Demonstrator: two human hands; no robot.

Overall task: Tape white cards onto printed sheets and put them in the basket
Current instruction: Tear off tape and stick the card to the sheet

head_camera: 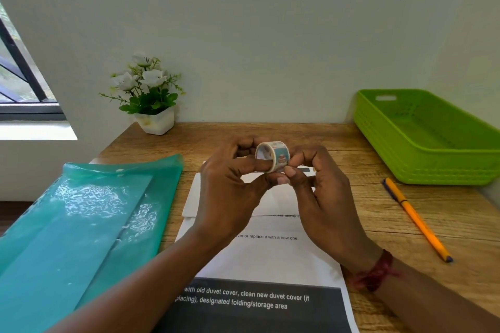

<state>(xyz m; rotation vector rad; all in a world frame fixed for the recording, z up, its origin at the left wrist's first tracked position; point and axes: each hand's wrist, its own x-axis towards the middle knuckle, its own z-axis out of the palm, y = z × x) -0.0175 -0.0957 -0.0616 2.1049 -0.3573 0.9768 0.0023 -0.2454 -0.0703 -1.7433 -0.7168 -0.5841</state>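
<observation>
Above the middle of the wooden table (460,238), both hands hold a small patterned tape roll (272,156) off the surface. The left hand (232,192) pinches the roll from the left, fingers curled round its rim and thumb underneath. The right hand (322,197) grips it from the right, fingers curled, thumb tip pressed on the printed outer face. Whether a tape end is lifted cannot be told.

Directly under the hands lies the printed sheet (270,257), flat on the table, with a dark text band at its near end. A white card (273,200) lies on the sheet's far half, partly hidden by the hands. The green basket (378,143) sits at the far right of the table, against the wall, well apart from the sheet.

An orange pen (418,220) lies on the wood between the sheet and the basket. A teal plastic folder (81,224) lies to the left, touching the sheet's edge. A potted plant (148,94) with white flowers stands at the far left corner. A red thread bracelet (376,270) is on the right wrist. A window (24,76) shows at the far left.
</observation>
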